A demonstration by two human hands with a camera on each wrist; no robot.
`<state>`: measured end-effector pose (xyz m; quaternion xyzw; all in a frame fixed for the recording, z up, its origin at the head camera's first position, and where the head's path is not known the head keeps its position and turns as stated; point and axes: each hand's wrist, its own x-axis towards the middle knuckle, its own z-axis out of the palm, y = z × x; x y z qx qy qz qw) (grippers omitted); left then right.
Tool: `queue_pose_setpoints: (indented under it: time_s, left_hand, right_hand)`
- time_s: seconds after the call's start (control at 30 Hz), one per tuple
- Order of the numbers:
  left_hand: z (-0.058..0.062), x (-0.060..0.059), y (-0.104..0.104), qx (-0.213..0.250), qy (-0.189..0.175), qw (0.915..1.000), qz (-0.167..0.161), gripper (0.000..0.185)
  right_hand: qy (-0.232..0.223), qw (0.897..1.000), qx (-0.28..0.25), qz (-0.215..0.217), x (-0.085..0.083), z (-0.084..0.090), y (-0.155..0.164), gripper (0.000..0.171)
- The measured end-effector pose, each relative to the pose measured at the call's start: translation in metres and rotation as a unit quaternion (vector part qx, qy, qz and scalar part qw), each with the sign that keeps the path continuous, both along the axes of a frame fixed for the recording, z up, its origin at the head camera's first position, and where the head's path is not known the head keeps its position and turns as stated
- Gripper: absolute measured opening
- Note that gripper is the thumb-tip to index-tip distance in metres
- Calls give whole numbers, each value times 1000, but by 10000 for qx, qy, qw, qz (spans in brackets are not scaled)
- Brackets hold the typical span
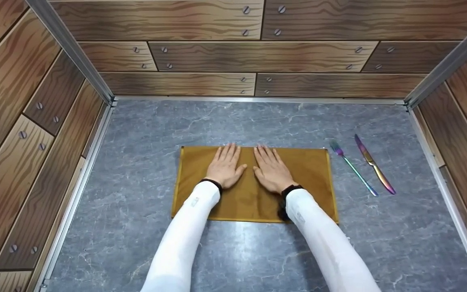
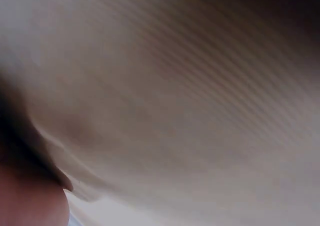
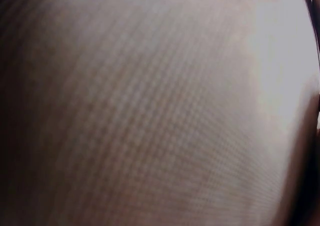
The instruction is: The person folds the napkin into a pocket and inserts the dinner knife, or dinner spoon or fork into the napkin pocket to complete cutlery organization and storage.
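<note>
A mustard-brown cloth (image 1: pixel 253 207), folded into a rectangle, lies flat on the grey marbled surface in the head view. My left hand (image 1: pixel 224 168) rests palm down on its left half, fingers straight and pointing to the far edge. On the right half lies my right hand (image 1: pixel 273 170), also flat, with the thumb turned toward the other hand. The fingertips of both reach the cloth's far edge. Both wrist views are filled by blurred, close woven fabric, and a bit of skin shows at the lower left of the left one.
Right of the cloth lie a rainbow-coloured fork (image 1: pixel 355 170) and, beyond it, a matching knife (image 1: pixel 373 164), side by side and slanted. Wood-patterned panels (image 1: pixel 233 56) wall the grey surface (image 1: pixel 136 170) at the back and both sides, with metal edging along the bottom.
</note>
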<state>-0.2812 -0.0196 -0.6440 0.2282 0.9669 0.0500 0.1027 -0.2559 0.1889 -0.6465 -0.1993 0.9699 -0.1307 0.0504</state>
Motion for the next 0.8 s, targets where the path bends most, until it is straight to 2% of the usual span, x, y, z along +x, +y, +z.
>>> queue_pose_setpoints:
  time_s: [0.27,0.4,0.6,0.8]
  left_hand:
    - [-1,-11,-41,203,-332,9972,635,75]
    - [0,-14,-62,317,-268,9951,901,76]
    - [-1,-16,-86,470,-158,9928,1093,80]
    - [-1,-17,-92,497,-305,9924,1085,86]
  right_hand:
    - [50,9999,-140,-16,-1,-2,1,64]
    - [36,9999,-136,-48,-1,-1,0,64]
    - [31,9999,-91,-50,0,1,-1,63]
    - [-78,9999,32,-96,1,3,-2,63]
